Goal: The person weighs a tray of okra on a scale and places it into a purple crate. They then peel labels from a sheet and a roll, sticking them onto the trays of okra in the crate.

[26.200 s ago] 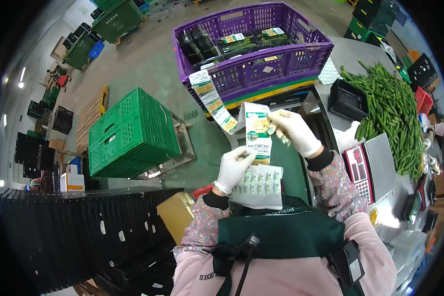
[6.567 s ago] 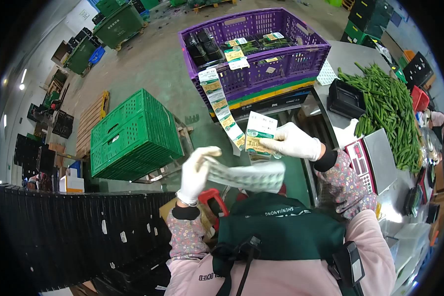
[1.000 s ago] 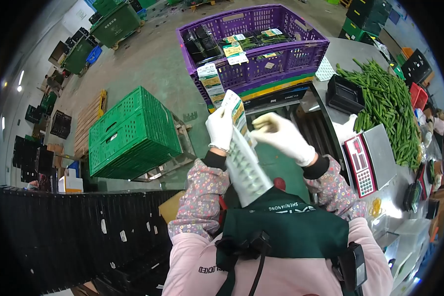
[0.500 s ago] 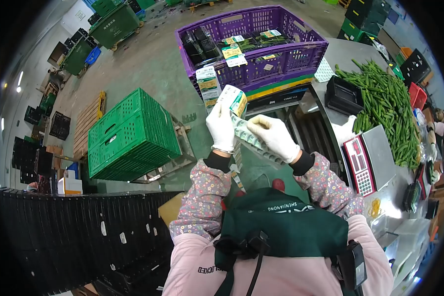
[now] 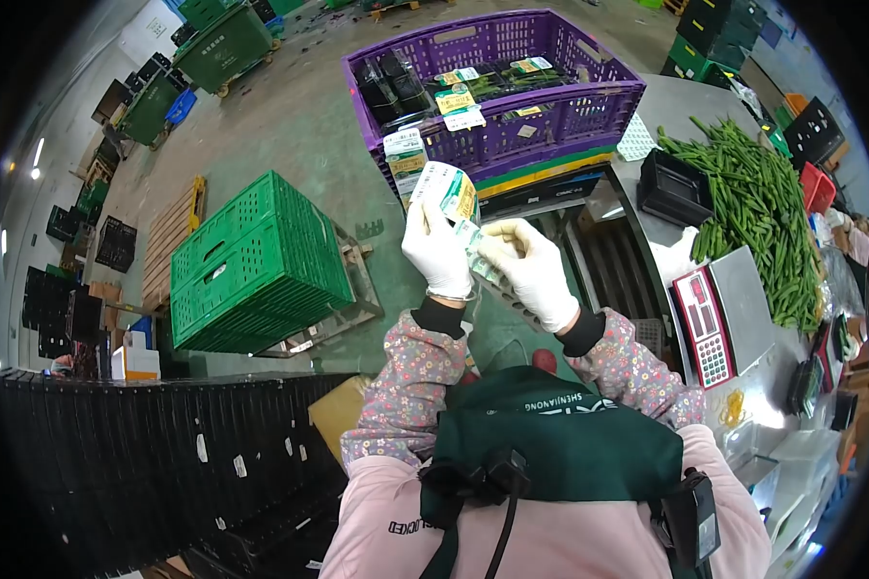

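My left hand [image 5: 436, 257], in a white glove, is closed on a printed label strip [image 5: 448, 187] in white, green and yellow. My gloved right hand [image 5: 536, 275] pinches a strip of small green-and-white stickers [image 5: 471, 237], whose top end lies by my left fingers. Part of that sticker strip is hidden behind the right hand. Just beyond, more printed labels [image 5: 405, 154] hang at the near left corner of a purple crate [image 5: 589, 98]. Inside the crate lie black wrapped packs [image 5: 396, 89], some with green contents and labels.
At the right, a metal table carries a heap of green okra-like pods [image 5: 743, 207], a black tray [image 5: 674, 187] and a red-and-white scale [image 5: 707, 323]. Stacked green crates [image 5: 261, 265] stand on a pallet at the left. Black crates [image 5: 145, 463] line the near left.
The right hand has moved left and slightly down, closer to the left hand. The left hand has shifted slightly, and its label strip is tilted differently. The sticker strip now shows less.
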`<state>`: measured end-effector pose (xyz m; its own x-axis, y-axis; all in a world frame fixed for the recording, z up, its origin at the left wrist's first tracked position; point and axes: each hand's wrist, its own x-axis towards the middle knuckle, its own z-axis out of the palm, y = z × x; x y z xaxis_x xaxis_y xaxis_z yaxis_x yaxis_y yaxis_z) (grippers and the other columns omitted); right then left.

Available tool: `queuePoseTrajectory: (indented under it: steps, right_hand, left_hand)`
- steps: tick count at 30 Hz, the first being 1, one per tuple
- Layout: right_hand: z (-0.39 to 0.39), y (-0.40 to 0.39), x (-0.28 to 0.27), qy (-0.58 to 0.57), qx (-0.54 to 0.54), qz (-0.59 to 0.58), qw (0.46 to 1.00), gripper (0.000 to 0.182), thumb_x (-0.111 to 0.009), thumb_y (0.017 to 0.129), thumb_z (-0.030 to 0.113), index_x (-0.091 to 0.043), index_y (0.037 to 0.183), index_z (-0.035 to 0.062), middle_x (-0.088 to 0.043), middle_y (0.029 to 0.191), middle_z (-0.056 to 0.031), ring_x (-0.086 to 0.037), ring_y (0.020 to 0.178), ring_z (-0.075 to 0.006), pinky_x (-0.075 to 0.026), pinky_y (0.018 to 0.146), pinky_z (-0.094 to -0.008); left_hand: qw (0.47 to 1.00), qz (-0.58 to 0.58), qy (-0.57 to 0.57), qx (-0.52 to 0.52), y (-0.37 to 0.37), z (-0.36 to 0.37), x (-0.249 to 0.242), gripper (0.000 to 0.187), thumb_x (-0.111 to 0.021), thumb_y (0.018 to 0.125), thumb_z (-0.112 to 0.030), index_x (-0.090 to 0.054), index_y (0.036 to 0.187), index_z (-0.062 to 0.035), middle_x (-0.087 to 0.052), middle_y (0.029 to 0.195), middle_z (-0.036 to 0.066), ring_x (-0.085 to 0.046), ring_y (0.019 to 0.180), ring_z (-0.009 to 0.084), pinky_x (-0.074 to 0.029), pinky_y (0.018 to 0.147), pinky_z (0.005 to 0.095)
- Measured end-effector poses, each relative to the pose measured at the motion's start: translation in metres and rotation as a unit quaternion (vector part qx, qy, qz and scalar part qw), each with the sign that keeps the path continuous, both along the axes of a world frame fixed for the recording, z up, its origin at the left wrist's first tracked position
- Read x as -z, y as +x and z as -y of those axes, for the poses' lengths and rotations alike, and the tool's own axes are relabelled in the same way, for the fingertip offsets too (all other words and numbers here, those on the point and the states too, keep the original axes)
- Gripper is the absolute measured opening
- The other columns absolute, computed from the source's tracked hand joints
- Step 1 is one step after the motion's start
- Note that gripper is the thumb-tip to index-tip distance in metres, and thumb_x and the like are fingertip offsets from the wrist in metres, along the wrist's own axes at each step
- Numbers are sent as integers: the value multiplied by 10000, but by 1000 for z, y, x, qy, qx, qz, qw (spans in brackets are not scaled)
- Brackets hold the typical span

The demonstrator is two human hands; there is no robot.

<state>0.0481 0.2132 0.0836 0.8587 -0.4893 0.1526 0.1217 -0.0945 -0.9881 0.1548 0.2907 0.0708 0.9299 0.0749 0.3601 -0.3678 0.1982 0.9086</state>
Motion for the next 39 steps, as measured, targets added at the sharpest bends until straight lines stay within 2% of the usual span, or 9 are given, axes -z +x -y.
queuePoseTrajectory:
  steps: [4, 8, 14, 16, 22, 31, 36, 38, 39]
  right_hand:
    - [3, 1, 2, 57, -37, -31, 997, 206, -727, 881, 136, -676, 1031, 5, -700, 905, -51, -627, 844, -56, -506, 766, -233]
    - [4, 2, 2, 39, -33, -45, 998, 189, -706, 901, 144, -674, 1025, 4, -693, 894, -46, -620, 840, -70, -498, 758, -248]
    - [3, 4, 8, -102, -2, -7, 995, 152, -659, 899, 121, -678, 1003, 11, -660, 877, -101, -639, 834, -239, -503, 798, -334]
    - [6, 7, 2, -290, 33, 63, 954, 205, -687, 864, 150, -674, 1035, 37, -651, 923, -106, -621, 865, -288, -485, 889, -393]
    - [5, 15, -19, -529, 105, 119, 834, 260, -705, 847, 182, -645, 1086, 98, -639, 977, -41, -595, 922, -225, -410, 1012, -434]
    - [13, 19, -15, -598, 51, 140, 787, 189, -690, 831, 107, -648, 1014, 123, -624, 892, -6, -598, 874, -203, -434, 1002, -436]
    - [25, 7, -9, -474, 85, 276, 832, 276, -759, 780, 35, -627, 1016, 92, -633, 930, -24, -621, 846, -196, -474, 953, -402]
    - [20, 15, -8, -186, 154, 194, 951, 309, -734, 824, 20, -607, 1106, 38, -625, 987, -59, -618, 904, -190, -475, 942, -344]
    - [27, 20, -12, -170, 169, 135, 961, 498, -731, 847, 31, -523, 1299, -3, -588, 1111, -104, -603, 974, -193, -487, 917, -315]
  left_hand:
    - [1000, 16, 0, -11, -1, 1, 1, 258, -512, 1024, -98, -630, 1149, 94, -711, 1012, 152, -651, 868, 180, -521, 784, 323]
    - [998, 44, 31, -37, -1, 0, -3, 255, -521, 1022, -98, -629, 1150, 93, -713, 1020, 159, -658, 879, 188, -525, 800, 326]
    - [999, 20, 16, -30, 3, 1, 3, 261, -521, 1015, -86, -630, 1171, 92, -717, 1038, 167, -675, 897, 204, -530, 813, 335]
    - [999, 12, 35, -29, 5, 0, 3, 266, -523, 1011, -84, -629, 1180, 91, -718, 1042, 176, -682, 902, 214, -531, 815, 337]
    - [998, 22, 62, -26, 8, -1, 4, 271, -532, 1001, -78, -631, 1188, 91, -717, 1044, 211, -702, 911, 243, -537, 809, 346]
    - [995, -3, 96, -3, 8, -6, 1, 255, -544, 989, -77, -652, 1143, 95, -722, 1004, 184, -677, 870, 190, -533, 775, 325]
    - [987, -24, 138, 72, 22, -14, 6, 233, -553, 967, -54, -670, 1111, 88, -724, 999, 160, -663, 848, 161, -527, 745, 301]
    - [975, -128, 9, 181, 22, -15, 1, 238, -552, 970, -75, -675, 1087, 92, -722, 985, 106, -644, 846, 126, -519, 741, 281]
    - [968, -122, 25, 219, 23, -19, -1, 257, -546, 981, -109, -680, 1065, 93, -714, 957, 70, -630, 830, 110, -514, 744, 268]
